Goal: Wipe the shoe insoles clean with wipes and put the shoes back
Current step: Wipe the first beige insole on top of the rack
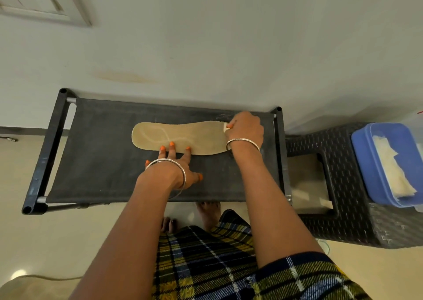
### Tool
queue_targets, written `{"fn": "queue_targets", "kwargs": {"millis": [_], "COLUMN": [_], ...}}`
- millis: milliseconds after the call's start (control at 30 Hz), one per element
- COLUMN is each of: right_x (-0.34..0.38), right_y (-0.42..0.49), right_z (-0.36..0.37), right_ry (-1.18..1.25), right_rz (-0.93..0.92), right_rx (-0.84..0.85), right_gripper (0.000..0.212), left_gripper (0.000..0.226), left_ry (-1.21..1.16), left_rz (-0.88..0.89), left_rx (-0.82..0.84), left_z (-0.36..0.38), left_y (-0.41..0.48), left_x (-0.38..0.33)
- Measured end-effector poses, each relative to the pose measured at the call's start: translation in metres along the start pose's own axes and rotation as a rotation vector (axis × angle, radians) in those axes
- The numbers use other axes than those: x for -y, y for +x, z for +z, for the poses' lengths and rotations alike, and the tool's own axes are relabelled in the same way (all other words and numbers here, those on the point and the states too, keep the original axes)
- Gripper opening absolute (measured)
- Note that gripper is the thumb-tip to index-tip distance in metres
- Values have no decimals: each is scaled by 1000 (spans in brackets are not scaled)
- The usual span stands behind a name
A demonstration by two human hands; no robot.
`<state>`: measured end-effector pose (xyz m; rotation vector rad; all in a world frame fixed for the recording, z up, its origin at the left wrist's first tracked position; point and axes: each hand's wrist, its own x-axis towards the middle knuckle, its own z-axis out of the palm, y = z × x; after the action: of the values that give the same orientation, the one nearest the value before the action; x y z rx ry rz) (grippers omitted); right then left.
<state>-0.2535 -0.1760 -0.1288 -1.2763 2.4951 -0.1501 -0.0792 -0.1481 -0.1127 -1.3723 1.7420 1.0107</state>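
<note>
Our left hand (176,167) lies flat, fingers spread, pinning the insole (183,135) by its near edge; stretching between our hands, it looks thin, light and floppy, best held down flat; our right hand (246,128) pinches a wipe (227,129) at its end.

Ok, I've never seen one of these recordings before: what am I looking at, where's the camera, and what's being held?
There is no machine here: the grips are a person's two bare hands. The single picture comes from a camera worn on the person's head, looking down. A tan insole lies flat on the black fabric top of a shoe rack. The left hand presses straight fingertips on the insole's near edge. The right hand pinches a small white wipe at the insole's right end. On a dark stool to the right stands a blue tub with more wipes inside.
</note>
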Motion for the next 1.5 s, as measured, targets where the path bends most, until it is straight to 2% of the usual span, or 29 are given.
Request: {"fn": "queue_targets", "kwargs": {"millis": [67,133,300,400,500,567,667,767,833,867,967,1033,1100,1233,1267,1333,1433,1500], "right_x": [-6,3,34,24,0,-10,2,30,35,33,11,-1,6,32,36,37,35,34], "right_y": [2,-3,-21,-13,0,3,-7,-27,-30,-25,-4,2,-4,-26,-29,-28,-26,-25], "right_z": [-2,2,19,11,-5,-11,-7,5,10,10,3,2,5,16,16,16,10,5], "right_ry": [-20,-51,-116,-53,-39,-105,-178,-105,-64,-55,-26,-25,-48,-12,12,103,174,159], "right_rz": [33,-22,-251,-152,31,68,-45,-295,-359,-329,-131,-92,-170,-395,-414,-378,-276,-285], "right_rx": [-16,2,225,267,160,116,127,321,435,416,217,154,179,394,399,297,127,147], "right_gripper": [19,17,25,30,29,28,29,21,13,14,22,20,19,11,9,6,13,14], "left_gripper": [85,86,86,88,89,90,92,93,92,92,92,91,90,90,90,90,92,92], "left_ry": [-1,-2,10,29,28,20,9,2,4,4,-2,0,7,1,-1,3,11,15], "left_rz": [3,3,-9,-15,-8,-6,-12,-12,-10,-10,-4,3,2,-8,-8,-14,-23,-26], "left_rx": [3,-1,-10,-8,-7,-9,-19,-36,-41,-36,-13,-4,-5,-29,-31,-26,-19,-22], "left_z": [0,0,0,0,0,1,3,4,3,3,1,0,1,4,4,2,2,2], "left_y": [0,0,-1,1,2,2,3,3,3,2,2,2,2,2,2,2,3,3], "left_x": [1,1,-3,-3,-2,-2,-1,-1,-1,-1,1,2,2,1,0,0,-1,-1]}}
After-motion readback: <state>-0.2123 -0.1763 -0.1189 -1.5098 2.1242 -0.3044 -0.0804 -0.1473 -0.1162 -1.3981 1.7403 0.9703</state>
